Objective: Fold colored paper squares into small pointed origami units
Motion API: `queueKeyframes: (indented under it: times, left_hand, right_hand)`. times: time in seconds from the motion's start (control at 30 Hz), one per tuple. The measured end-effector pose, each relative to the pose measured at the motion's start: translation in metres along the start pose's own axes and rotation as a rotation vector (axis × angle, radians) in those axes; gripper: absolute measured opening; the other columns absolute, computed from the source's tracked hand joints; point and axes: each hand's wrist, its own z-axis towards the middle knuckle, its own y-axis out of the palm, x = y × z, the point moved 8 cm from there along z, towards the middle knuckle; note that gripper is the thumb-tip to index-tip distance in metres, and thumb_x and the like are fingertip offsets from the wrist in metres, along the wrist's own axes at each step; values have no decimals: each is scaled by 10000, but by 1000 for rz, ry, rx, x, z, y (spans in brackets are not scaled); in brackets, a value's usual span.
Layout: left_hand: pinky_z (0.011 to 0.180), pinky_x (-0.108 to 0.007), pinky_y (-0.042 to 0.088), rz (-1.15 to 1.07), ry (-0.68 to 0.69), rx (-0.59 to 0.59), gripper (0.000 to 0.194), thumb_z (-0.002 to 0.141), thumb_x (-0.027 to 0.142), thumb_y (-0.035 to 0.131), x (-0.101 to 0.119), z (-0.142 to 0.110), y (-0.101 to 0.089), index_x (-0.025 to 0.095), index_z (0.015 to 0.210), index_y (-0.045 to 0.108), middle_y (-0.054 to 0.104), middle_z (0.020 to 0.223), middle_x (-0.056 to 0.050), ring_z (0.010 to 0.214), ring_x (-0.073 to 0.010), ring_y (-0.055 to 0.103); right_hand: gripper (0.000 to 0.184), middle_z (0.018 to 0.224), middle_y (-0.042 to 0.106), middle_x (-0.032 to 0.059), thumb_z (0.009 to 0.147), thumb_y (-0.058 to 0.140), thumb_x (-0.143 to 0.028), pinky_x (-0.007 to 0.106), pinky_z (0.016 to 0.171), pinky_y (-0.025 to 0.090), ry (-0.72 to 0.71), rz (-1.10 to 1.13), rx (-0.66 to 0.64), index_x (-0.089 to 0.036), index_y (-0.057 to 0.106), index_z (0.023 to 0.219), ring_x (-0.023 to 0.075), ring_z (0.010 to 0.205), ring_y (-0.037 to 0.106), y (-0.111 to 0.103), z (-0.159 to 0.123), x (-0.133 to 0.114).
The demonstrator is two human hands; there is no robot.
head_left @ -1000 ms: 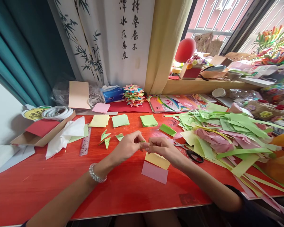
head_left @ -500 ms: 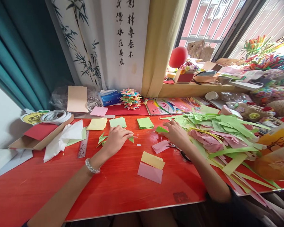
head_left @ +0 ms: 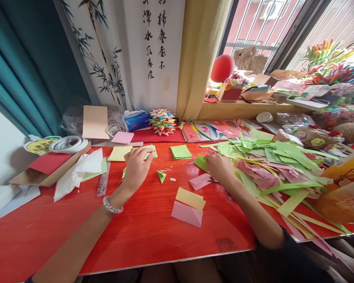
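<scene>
My left hand (head_left: 136, 167), with a bead bracelet on the wrist, reaches forward over the red table (head_left: 141, 232). Its fingers lie loosely bent and apart on a stack of light green paper squares (head_left: 152, 151). A small folded green piece (head_left: 161, 175) lies loose just right of that hand. My right hand (head_left: 220, 167) rests at the edge of the scrap pile, fingers curled on a green paper piece (head_left: 200, 162). A pink sheet (head_left: 200, 181) lies beside it. A yellow sheet (head_left: 190, 197) and a pink folded sheet (head_left: 187, 214) lie nearer to me.
A heap of green, yellow and pink paper strips (head_left: 271, 165) covers the right side. More paper stacks (head_left: 180, 151), a ruler (head_left: 103, 179), white tissue (head_left: 82, 169), a cardboard box lid (head_left: 44, 171) and tape rolls (head_left: 67, 144) sit at the left. A stack of folded stars (head_left: 163, 120) stands at the back.
My hands were together at the centre, working a small green piece. They parted: the left set the folded piece down and reached for the green stack, the right moved to a green piece by the scraps.
</scene>
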Motion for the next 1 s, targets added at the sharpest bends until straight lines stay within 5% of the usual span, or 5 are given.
queueKeyframes:
  times: [0.2,0.4,0.63,0.87,1.0]
  left_hand:
    - [883,-324,369,-319,6,-19,228,858,316,434,20,-7,-6,199,1021,543,575,1063,-49,1016,-192,491]
    - [751,-284,476,-690,-184,-370,332,784,318,539,30,-26,31,208,1095,502,577,1015,-57,891,-178,571]
    - [800,-278,452,-730,-183,-328,315,820,233,474,37,-28,24,236,1134,497,574,1111,-41,986,-179,548]
    - [809,-279,446,-673,-65,-324,230,840,274,477,44,-28,23,262,1001,640,605,1024,-25,966,-171,546]
    - [744,-271,476,-672,-160,-278,262,820,330,514,34,-30,25,277,1049,630,648,991,-15,891,-171,581]
  right_hand:
    - [234,817,688,40,868,409,-258,241,622,395,-182,405,399,-196,624,936,161,709,612,-52,-25,-30]
    - [163,767,687,27,845,459,-249,236,584,417,-325,733,197,-199,604,898,144,640,616,-43,-49,-77]
    - [249,818,634,19,761,552,-236,222,536,439,-112,1342,-323,-195,527,1006,144,677,587,-5,-46,-84]
    - [265,810,620,29,794,514,-361,233,587,414,-29,1529,-353,-167,631,931,133,695,543,-11,-44,-79]
    - [261,757,614,26,780,537,-369,228,544,381,39,1567,-393,-159,650,886,119,637,518,-9,-43,-76]
